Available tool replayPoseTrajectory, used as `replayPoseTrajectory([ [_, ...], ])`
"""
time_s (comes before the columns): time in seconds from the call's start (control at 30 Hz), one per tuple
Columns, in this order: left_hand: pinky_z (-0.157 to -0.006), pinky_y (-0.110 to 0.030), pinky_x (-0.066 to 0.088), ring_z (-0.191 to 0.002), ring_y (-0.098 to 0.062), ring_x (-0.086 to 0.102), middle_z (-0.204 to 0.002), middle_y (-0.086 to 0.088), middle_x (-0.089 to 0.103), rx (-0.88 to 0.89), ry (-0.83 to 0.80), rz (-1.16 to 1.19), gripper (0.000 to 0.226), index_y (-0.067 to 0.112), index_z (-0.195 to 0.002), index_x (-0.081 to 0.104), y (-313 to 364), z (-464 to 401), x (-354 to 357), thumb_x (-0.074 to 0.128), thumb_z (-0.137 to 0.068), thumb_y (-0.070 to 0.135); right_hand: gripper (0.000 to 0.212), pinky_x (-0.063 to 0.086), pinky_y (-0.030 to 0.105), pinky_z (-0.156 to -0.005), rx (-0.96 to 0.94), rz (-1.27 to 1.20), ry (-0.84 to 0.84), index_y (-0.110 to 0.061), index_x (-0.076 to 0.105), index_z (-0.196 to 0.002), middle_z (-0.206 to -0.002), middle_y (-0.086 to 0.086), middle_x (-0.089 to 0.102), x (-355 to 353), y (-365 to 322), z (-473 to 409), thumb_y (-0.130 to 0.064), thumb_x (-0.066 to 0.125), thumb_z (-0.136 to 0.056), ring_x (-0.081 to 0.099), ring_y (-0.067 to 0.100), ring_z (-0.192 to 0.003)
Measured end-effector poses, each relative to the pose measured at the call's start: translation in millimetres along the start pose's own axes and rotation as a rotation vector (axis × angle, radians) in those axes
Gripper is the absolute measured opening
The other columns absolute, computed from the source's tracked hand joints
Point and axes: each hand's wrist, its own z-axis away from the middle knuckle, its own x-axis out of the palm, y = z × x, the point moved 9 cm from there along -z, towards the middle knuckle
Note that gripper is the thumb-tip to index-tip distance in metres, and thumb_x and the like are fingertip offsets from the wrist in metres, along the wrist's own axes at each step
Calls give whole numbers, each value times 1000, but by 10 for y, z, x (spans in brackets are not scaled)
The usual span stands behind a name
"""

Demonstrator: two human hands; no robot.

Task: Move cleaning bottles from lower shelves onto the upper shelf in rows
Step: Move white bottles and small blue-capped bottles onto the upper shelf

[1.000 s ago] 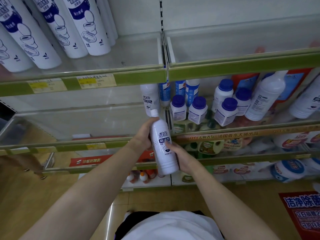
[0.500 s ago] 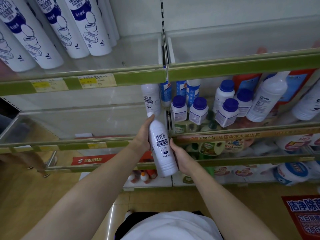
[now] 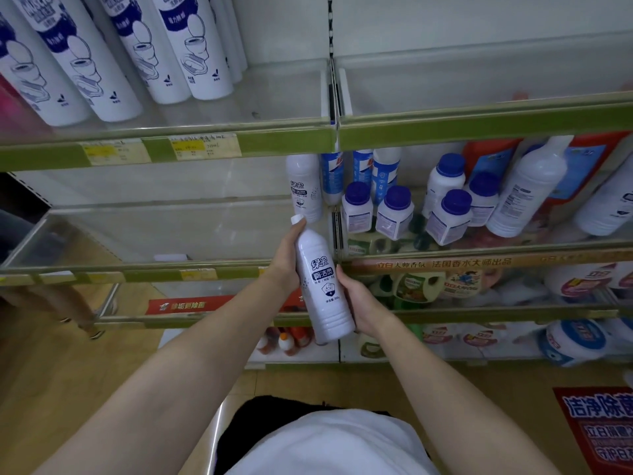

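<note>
Where the lower shelf [image 3: 205, 269] fronts: 1 white bottle [image 3: 323, 286], left hand [image 3: 286, 262] and right hand [image 3: 359, 303] grip closed round it.

white bottle [image 3: 323, 284] raised slightly, tilted further left

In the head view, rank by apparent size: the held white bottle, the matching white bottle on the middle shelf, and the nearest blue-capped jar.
1. Held white bottle, gripped by left hand and right hand; nearer the camera, so partly perspective.
2. Matching shelf bottle, top hidden.
3. Blue-capped jar, clearly smallest.
</note>
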Motion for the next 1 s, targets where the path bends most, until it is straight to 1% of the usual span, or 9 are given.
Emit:
replayPoseTrajectory([
  [0.17, -100, -53, 51, -87, -31, 68, -97, -16, 70, 6, -50, -15, 72, 8, -123, 65, 96, 198, -46, 74, -76, 61, 55, 52, 48, -103, -65, 5, 19, -8, 68, -126, -121, 17, 72, 211, -86, 169, -53, 46, -102, 69, 34, -109],
  [0.3, -101, -53, 49, -86, -32, 66, -104, -19, 67, 25, -67, -16, 77, 6, -123, 68, 219, 451, -114, 76, -72, 62, 56, 49, 51, -107, -106, -22, 43, -5, 67, -127, -123, 20, 70, 464, -49, 334, -52, 47, -102, 64, 40, -118],
  [0.47, -94, -49, 52, -84, -33, 65, -94, -20, 68, 69, -114, -39, 76, 7, -108, 69, 386, 904, -148, 80, -62, 66, 50, 61, 37, -83, -234, -16, 48, -4, 65, -128, -120, 20, 71, 815, -153, 691, -42, 43, -106, 72, 29, -96],
  [0.57, -78, -39, 56, -76, -31, 66, -93, -19, 70, 148, -141, -39, 83, 4, -112, 70, 566, 1195, -87, 83, -58, 65, 49, 58, 42, -91, -334, -15, 96, -3, 64, -130, -121, 20, 71, 960, -224, 874, -40, 41, -106, 70, 33, -103],
  [0.63, -76, -38, 57, -84, -31, 68, -110, -21, 72, 234, -138, -44, 97, 1, -123, 68, 711, 1356, -50, 87, -51, 64, 47, 55, 47, -96, -394, -28, 107, -5, 66, -127, -120, 20, 71, 1036, -271, 971, -40, 42, -106, 68, 37, -108],
  [0.7, -79, -39, 57, -88, -32, 69, -117, -23, 70, 312, -146, -30, 87, 0, -122, 68, 852, 1532, 17, 87, -60, 57, 42, 58, 44, -90, -466, -35, 96, -9, 69, -119, -113, 16, 74, 1143, -383, 1118, -37, 41, -107, 71, 33, -101],
  [0.77, -79, -39, 58, -84, -31, 70, -106, -20, 74, 374, -169, -6, 61, 0, -112, 73, 1011, 1712, 123, 80, -75, 47, 41, 60, 40, -84, -550, -23, 99, -9, 68, -120, -111, 15, 75, 1223, -541, 1250, -35, 38, -107, 71, 31, -98],
  [0.9, -90, -46, 56, -86, -33, 70, -99, -17, 74, 481, -198, -55, 53, 4, -100, 75, 1424, 2001, 393, 85, -70, 46, 49, 53, 52, -101, -738, -4, 133, -3, 57, -137, -129, 21, 66, 1314, -975, 1419, -38, 44, -105, 63, 40, -120],
  [1.0, -88, -47, 56, -84, -31, 67, -93, -15, 72, 579, -226, -75, 49, 8, -93, 71, 1796, 2189, 588, 88, -67, 45, 62, 47, 58, -107, -808, 16, 116, 0, 56, -137, -133, 24, 63, 1429, -1338, 1521, -47, 55, -96, 59, 43, -124],
])
